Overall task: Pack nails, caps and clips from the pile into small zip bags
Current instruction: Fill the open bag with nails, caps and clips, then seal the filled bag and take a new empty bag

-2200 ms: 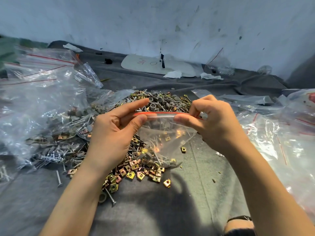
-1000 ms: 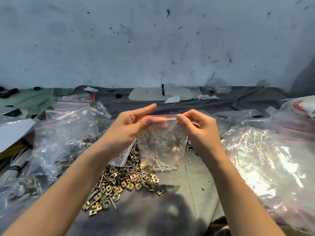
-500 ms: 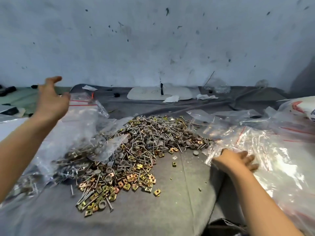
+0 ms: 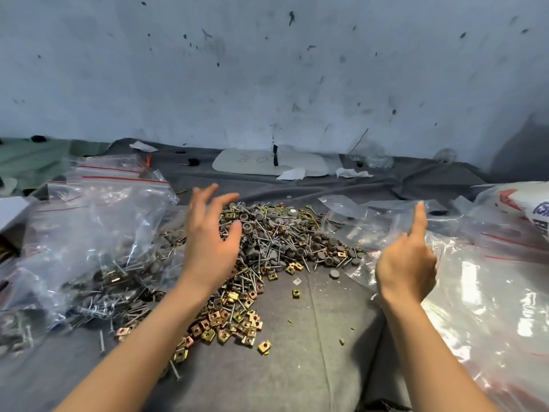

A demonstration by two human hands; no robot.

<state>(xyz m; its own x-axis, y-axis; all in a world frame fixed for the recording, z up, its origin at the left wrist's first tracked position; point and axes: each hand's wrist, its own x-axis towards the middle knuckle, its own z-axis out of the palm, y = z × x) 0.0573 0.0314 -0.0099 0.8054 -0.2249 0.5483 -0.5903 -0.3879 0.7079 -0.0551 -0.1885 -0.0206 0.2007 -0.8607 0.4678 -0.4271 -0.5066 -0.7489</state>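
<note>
A pile [image 4: 276,242] of nails, grey caps and brass clips lies on the grey cloth [image 4: 297,376]. Most of the brass clips [image 4: 234,319] sit at its near edge. My left hand [image 4: 208,242] hovers over the pile's left side, fingers spread, holding nothing. To the right of the pile, my right hand [image 4: 405,263] is raised with its index finger straight up and the other fingers curled. A small clear zip bag [image 4: 401,221] stands up around that finger, apparently pinched; the thumb is hidden.
Filled zip bags [image 4: 98,233] with red seals are heaped at the left. Clear bags [image 4: 481,307] cover the right side, with a printed sack [image 4: 523,203] behind them. A white board [image 4: 246,162] and paper scraps lie by the wall.
The filled bag both hands held a second ago is gone from them. My left hand swung back from the left heap to the pile. My right hand rose off the right-hand bags.
</note>
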